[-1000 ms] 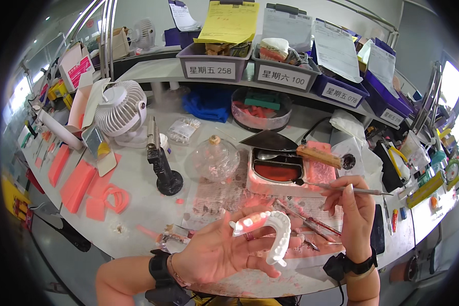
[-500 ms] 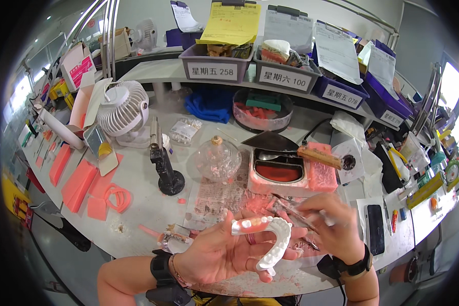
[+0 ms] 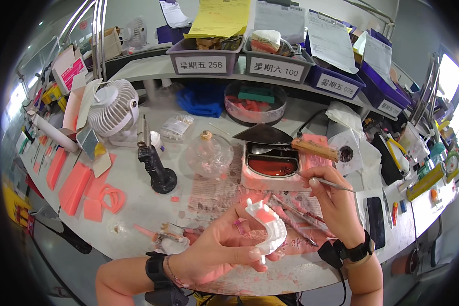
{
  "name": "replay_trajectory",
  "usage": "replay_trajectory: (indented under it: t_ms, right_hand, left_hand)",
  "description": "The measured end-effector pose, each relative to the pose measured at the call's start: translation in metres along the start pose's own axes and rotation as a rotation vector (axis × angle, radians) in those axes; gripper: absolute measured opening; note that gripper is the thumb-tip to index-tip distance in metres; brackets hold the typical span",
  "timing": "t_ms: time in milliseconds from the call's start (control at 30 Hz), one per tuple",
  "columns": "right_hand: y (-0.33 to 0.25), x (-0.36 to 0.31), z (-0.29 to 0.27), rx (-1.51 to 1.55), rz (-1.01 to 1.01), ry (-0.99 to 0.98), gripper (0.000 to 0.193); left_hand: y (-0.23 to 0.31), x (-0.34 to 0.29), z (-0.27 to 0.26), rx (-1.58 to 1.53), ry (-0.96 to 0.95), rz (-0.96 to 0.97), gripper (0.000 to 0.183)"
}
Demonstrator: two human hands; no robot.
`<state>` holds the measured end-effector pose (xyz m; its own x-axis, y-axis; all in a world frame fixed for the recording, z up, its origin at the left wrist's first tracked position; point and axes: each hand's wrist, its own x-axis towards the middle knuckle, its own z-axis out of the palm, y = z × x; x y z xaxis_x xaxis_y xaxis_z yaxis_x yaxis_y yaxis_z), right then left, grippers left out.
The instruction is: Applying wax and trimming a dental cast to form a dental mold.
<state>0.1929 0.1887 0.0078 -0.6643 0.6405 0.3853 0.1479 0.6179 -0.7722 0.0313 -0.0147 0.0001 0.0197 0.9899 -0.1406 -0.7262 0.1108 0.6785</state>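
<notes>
My left hand (image 3: 223, 246) is closed around a white U-shaped dental cast (image 3: 276, 233), which stands tilted on edge between thumb and fingers. A patch of pink wax (image 3: 265, 216) covers one end of the cast's arch. In my right hand (image 3: 335, 206) is a slim metal wax carver (image 3: 340, 187), pinched between thumb and fingers. Its far end reaches the near right rim of a wax pot (image 3: 254, 178) containing red melted wax (image 3: 271, 168); whether the tip touches the wax is hard to see. Several more metal tools (image 3: 297, 217) lie on the wax-stained paper between my hands.
A wooden-handled trowel-shaped blade (image 3: 315, 148) rests across the pot. Left of it stand a glass spirit lamp (image 3: 209, 153), a black upright torch (image 3: 155, 166) and a white fan (image 3: 115, 109). Pink wax sheets (image 3: 75, 187) lie far left, a phone (image 3: 376, 224) right. Labelled bins (image 3: 205, 62) line the shelf.
My right hand has gone from above the loose tools up to the wax pot, with a carver now clearly in its grip. My left hand has turned the cast more upright and closed its fingers.
</notes>
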Motion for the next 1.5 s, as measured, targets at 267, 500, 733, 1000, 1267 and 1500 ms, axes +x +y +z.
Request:
replay_trajectory:
  t_ms: [267, 500, 733, 1000, 1267, 1500]
  right_hand:
    - [-0.026, -0.014, -0.012, 0.256, -0.107, 0.275, 0.022]
    - [-0.036, -0.026, -0.014, 0.471, -0.215, 0.024, 0.029]
    - [-0.033, -0.028, -0.014, 0.505, -0.175, 0.019, 0.029]
    - [-0.033, -0.030, -0.014, 0.514, -0.151, 0.025, 0.031]
    - [-0.039, -0.030, -0.011, 0.492, -0.125, 0.050, 0.035]
    - [-0.035, -0.030, -0.026, 0.485, -0.115, -0.035, 0.031]
  left_hand:
    - [-0.005, 0.004, -0.023, -0.183, -0.167, -0.041, 0.031]
    - [-0.003, 0.003, -0.008, -0.019, -0.026, -0.055, 0.048]
    - [-0.005, 0.002, -0.010, -0.035, -0.039, -0.054, 0.052]
    - [-0.004, 0.001, -0.010, -0.037, -0.044, -0.057, 0.063]
    - [-0.006, 0.004, -0.016, -0.167, -0.170, -0.056, 0.037]
    - [-0.010, 0.006, -0.024, -0.146, -0.198, -0.044, 0.038]
